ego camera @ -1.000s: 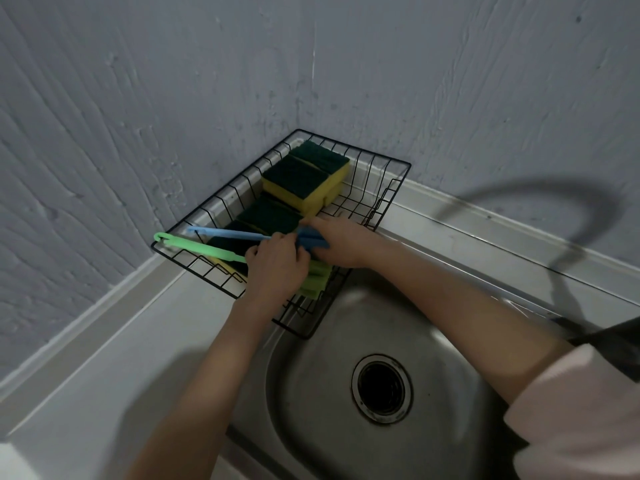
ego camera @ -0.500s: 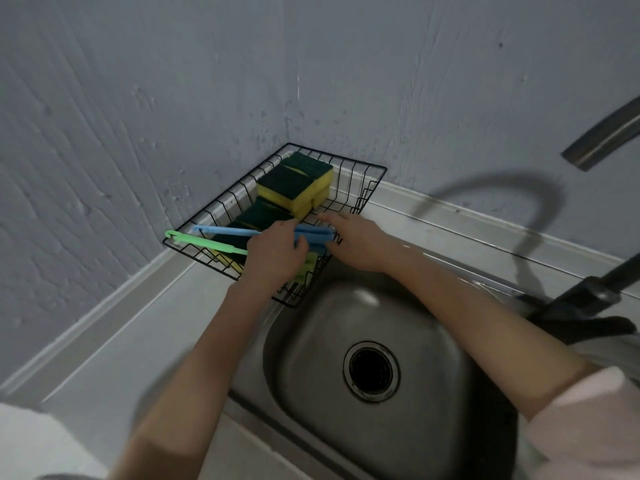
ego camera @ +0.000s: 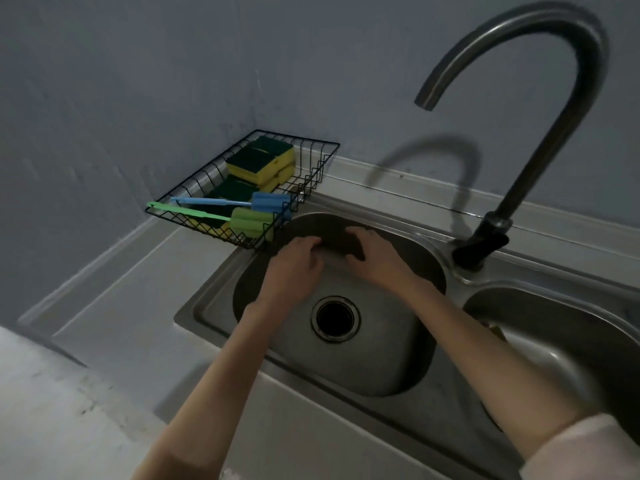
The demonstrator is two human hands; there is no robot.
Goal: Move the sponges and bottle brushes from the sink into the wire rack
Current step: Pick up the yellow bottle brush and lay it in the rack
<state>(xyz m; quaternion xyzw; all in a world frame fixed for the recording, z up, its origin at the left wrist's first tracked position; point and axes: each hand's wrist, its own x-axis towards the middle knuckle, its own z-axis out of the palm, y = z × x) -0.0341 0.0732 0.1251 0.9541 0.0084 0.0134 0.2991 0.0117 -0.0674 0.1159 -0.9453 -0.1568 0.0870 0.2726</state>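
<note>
Sponges (ego camera: 259,161) and both brushes lie in the wire rack (ego camera: 313,166); the sink (ego camera: 346,362) holds nothing but its drain (ego camera: 335,318).

Head view, against half a second ago: both hands were up at the rack's near edge on the brush handles; now they are out of the rack and low over the basin. The camera has swung right, so the faucet (ego camera: 540,109) and a second basin (ego camera: 568,334) fill the right side.

Left hand (ego camera: 294,268): palm down over the basin's far-left slope, fingers loosely curled, grasping nothing. Right hand (ego camera: 375,256): palm down just beside it, fingers spread and slack, also empty. A small gap shows between the two hands.

Rack: black wire, set in the wall corner on the counter (ego camera: 131,306), its near corner just at the sink rim. At the far end, yellow sponges with dark green scrub faces, stacked; more dark-faced sponges lie flat further forward. Blue brush (ego camera: 270,201) and green brush (ego camera: 251,221) lie side by side on top of them, foam heads toward the sink, thin handles running left; the green handle's tip pokes past the rack's left edge.

Around: bare blue-grey wall (ego camera: 138,81), faucet shadow cast on it. Faucet base (ego camera: 483,242) stands between the two basins, well right of the hands. A pale sleeve (ego camera: 588,448) shows at the lower right.
</note>
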